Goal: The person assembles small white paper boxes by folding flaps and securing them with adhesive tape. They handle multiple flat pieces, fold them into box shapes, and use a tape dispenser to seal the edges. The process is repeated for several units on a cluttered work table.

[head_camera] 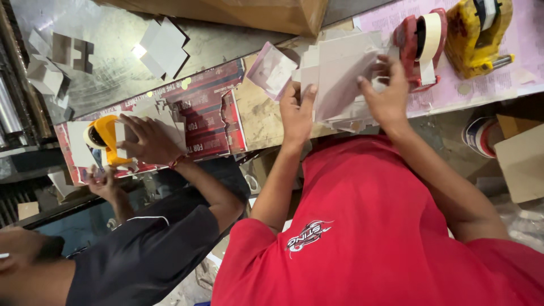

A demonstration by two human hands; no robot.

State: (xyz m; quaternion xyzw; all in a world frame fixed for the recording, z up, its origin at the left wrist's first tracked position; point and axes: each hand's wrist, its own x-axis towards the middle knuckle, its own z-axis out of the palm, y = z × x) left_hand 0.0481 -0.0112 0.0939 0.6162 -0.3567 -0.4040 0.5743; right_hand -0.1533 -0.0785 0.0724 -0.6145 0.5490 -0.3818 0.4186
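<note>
My left hand (297, 110) grips the left edge of a flat grey cardboard piece (340, 71), thumb on top. At the piece's right edge, my right hand (386, 93) pinches it with the fingers. The piece is held over a small stack of similar grey cardboard pieces (351, 119) on the worktable (260, 116). A red tape dispenser (422, 42) with a pale tape roll stands just right of my right hand. My red shirt fills the lower part of the view.
A yellow tape dispenser (479, 34) sits on a pink sheet (510, 73) at top right. At left, a co-worker in a black shirt holds another yellow dispenser (105, 139) and a cardboard piece. Folded grey pieces (164, 45) lie on the metal surface. A brown box (255, 14) stands behind.
</note>
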